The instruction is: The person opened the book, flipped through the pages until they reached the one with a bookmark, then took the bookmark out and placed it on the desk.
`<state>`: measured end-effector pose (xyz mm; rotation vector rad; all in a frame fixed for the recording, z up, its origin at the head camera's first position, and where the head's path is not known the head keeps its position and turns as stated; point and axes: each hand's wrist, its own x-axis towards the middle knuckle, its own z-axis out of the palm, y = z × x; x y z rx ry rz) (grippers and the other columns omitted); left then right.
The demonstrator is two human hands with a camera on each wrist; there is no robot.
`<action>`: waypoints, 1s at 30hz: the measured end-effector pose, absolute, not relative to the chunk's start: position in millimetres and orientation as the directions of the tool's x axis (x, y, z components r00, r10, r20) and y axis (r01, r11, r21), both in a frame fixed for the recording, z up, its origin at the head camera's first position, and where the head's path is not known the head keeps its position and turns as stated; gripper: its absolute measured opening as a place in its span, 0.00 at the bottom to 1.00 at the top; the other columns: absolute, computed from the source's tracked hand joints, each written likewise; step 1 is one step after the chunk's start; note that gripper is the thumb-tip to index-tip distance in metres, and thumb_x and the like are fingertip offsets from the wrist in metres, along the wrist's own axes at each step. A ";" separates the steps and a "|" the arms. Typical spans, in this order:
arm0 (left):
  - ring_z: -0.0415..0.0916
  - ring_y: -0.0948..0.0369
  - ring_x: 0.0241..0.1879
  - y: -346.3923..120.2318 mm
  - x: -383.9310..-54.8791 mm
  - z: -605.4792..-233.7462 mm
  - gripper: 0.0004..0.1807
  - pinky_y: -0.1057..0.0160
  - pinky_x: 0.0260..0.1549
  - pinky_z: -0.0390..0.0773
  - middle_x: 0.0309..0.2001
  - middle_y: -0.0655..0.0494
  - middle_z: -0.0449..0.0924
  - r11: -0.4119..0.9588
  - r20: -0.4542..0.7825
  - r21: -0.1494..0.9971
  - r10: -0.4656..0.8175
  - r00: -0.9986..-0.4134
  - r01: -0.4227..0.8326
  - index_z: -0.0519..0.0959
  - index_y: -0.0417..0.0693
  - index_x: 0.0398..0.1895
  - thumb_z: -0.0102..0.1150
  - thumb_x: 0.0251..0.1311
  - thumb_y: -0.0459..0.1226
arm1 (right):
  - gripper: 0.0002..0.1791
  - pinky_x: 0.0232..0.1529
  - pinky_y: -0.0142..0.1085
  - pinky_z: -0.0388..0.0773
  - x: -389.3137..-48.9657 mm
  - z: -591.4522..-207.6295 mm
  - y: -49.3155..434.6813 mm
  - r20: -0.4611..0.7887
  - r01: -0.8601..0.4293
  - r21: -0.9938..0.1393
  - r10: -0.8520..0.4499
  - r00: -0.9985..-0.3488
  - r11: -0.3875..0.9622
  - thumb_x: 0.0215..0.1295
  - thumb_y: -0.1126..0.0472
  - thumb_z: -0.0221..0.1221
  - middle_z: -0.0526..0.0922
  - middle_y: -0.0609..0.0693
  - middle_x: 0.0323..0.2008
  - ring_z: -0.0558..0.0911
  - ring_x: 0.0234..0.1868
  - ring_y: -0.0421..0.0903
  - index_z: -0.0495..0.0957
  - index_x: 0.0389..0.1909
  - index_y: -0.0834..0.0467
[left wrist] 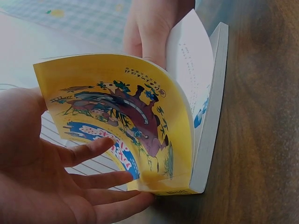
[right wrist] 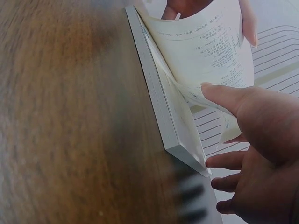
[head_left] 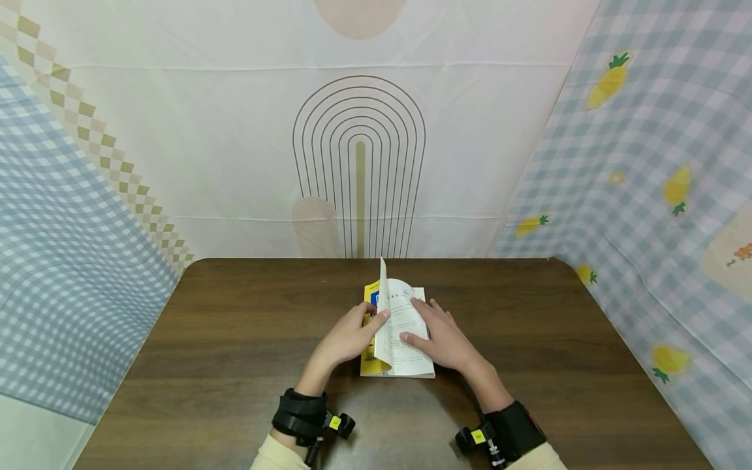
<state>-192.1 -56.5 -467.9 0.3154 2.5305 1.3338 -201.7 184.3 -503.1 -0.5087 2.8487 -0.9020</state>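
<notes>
So from my end of the feed: there's a thick paperback with white pages and a glossy yellow cover [head_left: 395, 326] lying on the dark brown wood-grain table [head_left: 235, 339], right in front of the person. The left hand [head_left: 349, 329] has that bendy yellow front cover with the cartoon print [left wrist: 117, 93] pinched, thumb inside, fingers outside, so it stands up off the block. The right hand [head_left: 443, 336] is spread pretty wide over the right side, thumb resting on a thin white printed leaf [right wrist: 188, 93], other fingers by the book's edge. Can't tell how hard it's pressing.

My read is we're at the opening-up step, just past the cover. I'd say the next move calls for the left laying the cover over while the right frees one leaf cleanly.
</notes>
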 end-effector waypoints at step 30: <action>0.75 0.51 0.47 -56.3 -192.9 -469.4 0.38 0.53 0.44 0.77 0.56 0.44 0.78 0.558 -0.144 0.828 0.304 -0.942 0.053 0.72 0.38 0.68 0.45 0.79 0.63 | 0.34 0.63 0.55 0.77 -199.1 -502.3 177.2 0.211 -0.352 -0.672 -0.288 -0.934 0.651 0.83 0.65 0.49 0.74 0.67 0.70 0.80 0.65 0.57 0.51 0.83 0.66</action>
